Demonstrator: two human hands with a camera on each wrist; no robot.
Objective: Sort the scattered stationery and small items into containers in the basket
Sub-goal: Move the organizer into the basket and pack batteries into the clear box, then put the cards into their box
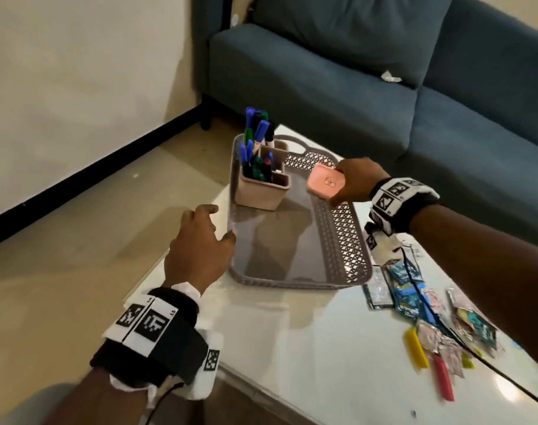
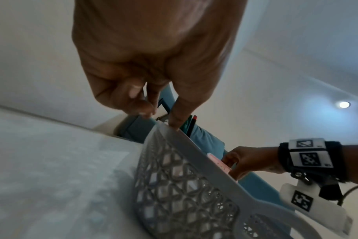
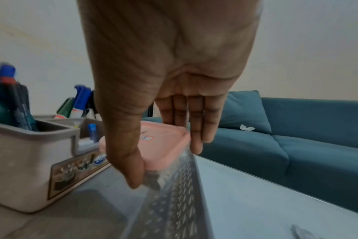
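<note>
A grey lattice basket (image 1: 292,285) stands on the glass table (image 1: 307,348). In its far left corner is a beige pen holder (image 1: 258,194) filled with markers (image 1: 255,130). My right hand (image 1: 344,185) grips a pink lidded container (image 1: 324,184) between thumb and fingers, just above the basket's right rim. In the right wrist view the container (image 3: 164,145) hangs beside the pen holder (image 3: 27,161) and over the basket wall (image 3: 174,194). My left hand (image 1: 221,222) is at the basket's left side, thumb touching the rim (image 2: 194,145), other fingers loosely curled and holding nothing.
Small packets (image 1: 409,289) lie scattered on the table right of the basket, with a yellow piece (image 1: 415,348) and a red piece (image 1: 442,375) nearer me. A black cable crosses them. A blue sofa (image 1: 353,72) stands behind the table. The table's left edge drops to the floor.
</note>
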